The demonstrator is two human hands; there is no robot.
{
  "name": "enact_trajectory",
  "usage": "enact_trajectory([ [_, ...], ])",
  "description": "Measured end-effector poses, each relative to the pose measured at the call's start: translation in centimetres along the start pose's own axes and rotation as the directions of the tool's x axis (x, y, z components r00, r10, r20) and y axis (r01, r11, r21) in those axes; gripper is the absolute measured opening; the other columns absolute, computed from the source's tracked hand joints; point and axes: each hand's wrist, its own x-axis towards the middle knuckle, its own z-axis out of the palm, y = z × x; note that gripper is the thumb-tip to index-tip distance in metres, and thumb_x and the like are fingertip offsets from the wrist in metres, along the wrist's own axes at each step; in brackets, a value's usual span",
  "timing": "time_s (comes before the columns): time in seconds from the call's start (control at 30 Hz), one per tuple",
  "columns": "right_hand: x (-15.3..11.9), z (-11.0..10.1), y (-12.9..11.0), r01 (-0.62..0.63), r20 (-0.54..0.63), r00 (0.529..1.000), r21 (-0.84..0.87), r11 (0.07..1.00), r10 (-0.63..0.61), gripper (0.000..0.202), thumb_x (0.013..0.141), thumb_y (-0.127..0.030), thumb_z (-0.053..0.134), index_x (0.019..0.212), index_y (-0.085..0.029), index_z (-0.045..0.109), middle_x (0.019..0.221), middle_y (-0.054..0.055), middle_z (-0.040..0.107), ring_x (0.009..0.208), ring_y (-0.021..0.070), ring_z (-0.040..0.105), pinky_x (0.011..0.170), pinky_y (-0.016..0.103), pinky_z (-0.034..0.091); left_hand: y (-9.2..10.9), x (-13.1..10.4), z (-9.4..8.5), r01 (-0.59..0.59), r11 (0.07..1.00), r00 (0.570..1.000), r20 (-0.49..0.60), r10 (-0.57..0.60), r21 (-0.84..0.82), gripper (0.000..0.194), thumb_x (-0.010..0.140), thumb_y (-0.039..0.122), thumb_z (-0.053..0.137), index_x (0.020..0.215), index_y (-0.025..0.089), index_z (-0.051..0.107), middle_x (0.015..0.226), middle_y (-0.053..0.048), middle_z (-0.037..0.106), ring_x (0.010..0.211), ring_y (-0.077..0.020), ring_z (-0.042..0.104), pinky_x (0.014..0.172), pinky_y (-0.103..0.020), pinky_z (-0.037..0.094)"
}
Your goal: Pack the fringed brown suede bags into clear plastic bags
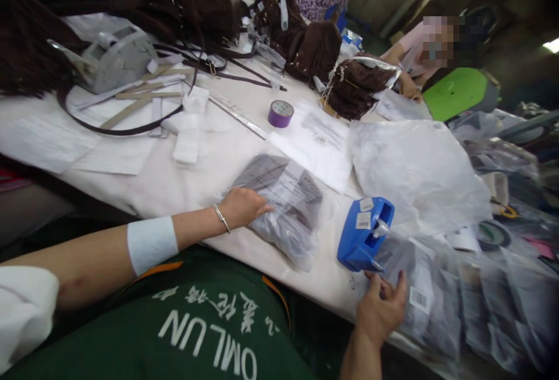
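Observation:
A dark item in a clear plastic bag [283, 199] lies near the front edge of the table. My left hand [244, 206] rests on the bag's left side, its fingers together at the plastic; whether they grip it is hidden. At the right, my right hand [384, 301] has thumb and fingers apart, just below the metal end of a blue tape dispenser [360, 237]. Beside that hand lies a bagged item with a barcode label [419, 298]. Nothing shows between the right fingers.
Brown bags [312, 48] pile up at the back. A purple tape roll [280, 114], white sheets [321, 141] and a grey dispenser [116, 57] stand on the table [174, 191]. Large plastic bags [419, 170] lie at the right. A person [419, 48] works across the table.

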Motion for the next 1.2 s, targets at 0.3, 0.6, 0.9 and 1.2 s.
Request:
enact_trajectory([
  [0.3,0.2,1.1,-9.0,0.253,0.436,0.792,0.403,0.880,-0.428,0.066,0.087,-0.034,0.052,0.144,-0.019,0.021,0.074,-0.001,0.061,0.086,0.0192,0.058,0.095,0.045,0.039,0.1,0.0,-0.3,0.004,0.997,1.000,0.008,-0.003,-0.076,0.046,0.087,0.051,0.049,0.069,0.015,0.069,0.065,-0.012,0.068,0.060,-0.0217,0.064,0.052,-0.026,0.039],
  [0.6,3.1,9.1,-17.7,0.848,0.833,0.185,0.134,0.513,-0.522,0.073,0.083,-0.029,0.059,0.145,-0.020,0.021,0.079,0.005,0.063,0.083,0.0231,0.057,0.083,0.038,0.040,0.3,-0.1,-0.4,-0.044,0.999,0.999,0.005,0.044,-0.028,0.041,0.087,0.046,0.052,0.071,0.012,0.069,0.063,-0.014,0.067,0.061,-0.0226,0.065,0.053,-0.026,0.040],
  [0.9,3.5,9.0,-13.1,0.739,0.573,0.497,0.113,0.664,-0.652,0.082,0.078,-0.047,0.064,0.144,-0.024,0.021,0.131,0.010,0.050,0.129,0.0292,0.033,0.102,0.048,0.032,0.4,0.0,-0.3,-0.051,0.998,0.997,0.063,0.052,-0.027,0.041,0.089,0.046,0.048,0.072,0.013,0.067,0.067,-0.014,0.067,0.065,-0.0262,0.065,0.054,-0.031,0.043],
  [1.2,3.9,8.1,-15.1,0.344,0.562,0.616,0.439,0.830,-0.552,0.027,0.088,-0.042,0.046,0.091,-0.021,0.064,0.098,0.005,0.065,0.094,0.0193,0.059,0.087,0.035,0.043,-5.3,-2.8,-3.1,-0.008,0.939,1.000,0.009,0.012,-0.343,0.018,0.087,0.034,0.053,0.084,0.018,0.060,0.080,-0.002,0.063,0.076,-0.0155,0.057,0.073,-0.026,0.041],
])
